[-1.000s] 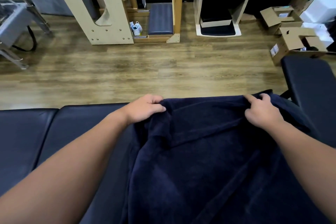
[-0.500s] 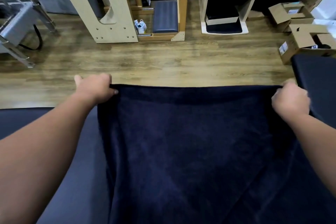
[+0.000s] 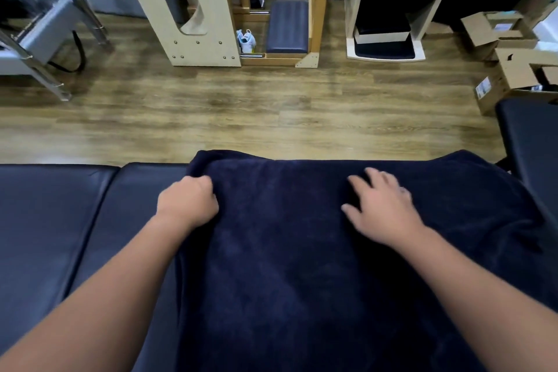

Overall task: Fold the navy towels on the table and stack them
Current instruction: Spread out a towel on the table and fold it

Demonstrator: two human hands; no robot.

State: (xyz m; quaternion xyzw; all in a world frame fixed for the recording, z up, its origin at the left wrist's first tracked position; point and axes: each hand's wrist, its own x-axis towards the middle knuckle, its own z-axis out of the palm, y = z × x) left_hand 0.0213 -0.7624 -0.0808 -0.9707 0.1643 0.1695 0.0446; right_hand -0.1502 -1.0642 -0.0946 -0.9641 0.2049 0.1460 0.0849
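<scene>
A navy towel point(image 3: 287, 251) lies spread over the dark padded table point(image 3: 60, 220), its far edge reaching the table's far side. My left hand point(image 3: 188, 202) sits at the towel's left edge near the far left corner, fingers curled into the fabric. Further right, my right hand point(image 3: 383, 205) rests flat on top of the towel with its fingers spread. The towel's near part runs out of the bottom of the view.
Beyond the table is a wooden floor point(image 3: 241, 109). Wooden frames point(image 3: 187, 9) and a white stand point(image 3: 386, 24) stand at the back. Cardboard boxes point(image 3: 513, 63) sit at the right, above another dark padded surface point(image 3: 531, 136). A metal frame point(image 3: 36, 39) stands far left.
The towel, held up stretched by its top corners, now lies on the table. Both hands came inward and down; my right hand let go of its corner and lies flat on the fabric.
</scene>
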